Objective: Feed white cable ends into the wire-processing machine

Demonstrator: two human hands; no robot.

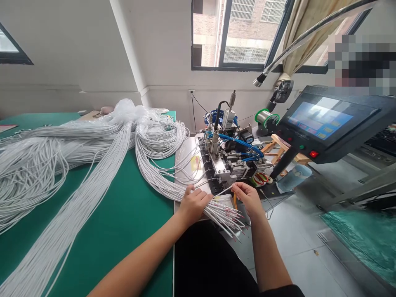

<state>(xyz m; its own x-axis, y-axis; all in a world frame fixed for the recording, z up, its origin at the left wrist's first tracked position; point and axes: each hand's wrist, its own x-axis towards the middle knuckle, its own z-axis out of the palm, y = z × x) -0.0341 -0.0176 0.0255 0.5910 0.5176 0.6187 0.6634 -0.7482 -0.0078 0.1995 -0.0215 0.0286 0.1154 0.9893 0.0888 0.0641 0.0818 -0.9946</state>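
My left hand (195, 203) is closed over a thick bundle of white cables (167, 187). Beyond it, the stripped cable ends (229, 216), some with reddish tips, fan out to the lower right. With thumb and fingers pinched, my right hand (247, 198) grips the end of a single white cable (223, 191), which stretches from the bundle near my left hand. Just behind both hands stands a small bench machine (227, 163) with blue air hoses and metal clamps. Several loose white cables lead towards its black rail. My right palm and the exact cable tip are hidden.
More white cables (102, 181) lie across the green table (139, 247) at left, under clear plastic (125, 111). To the right are a touchscreen panel (321, 119), a solder wire spool (263, 117) and a flexible lamp arm (309, 29). A pixelated area covers the upper right.
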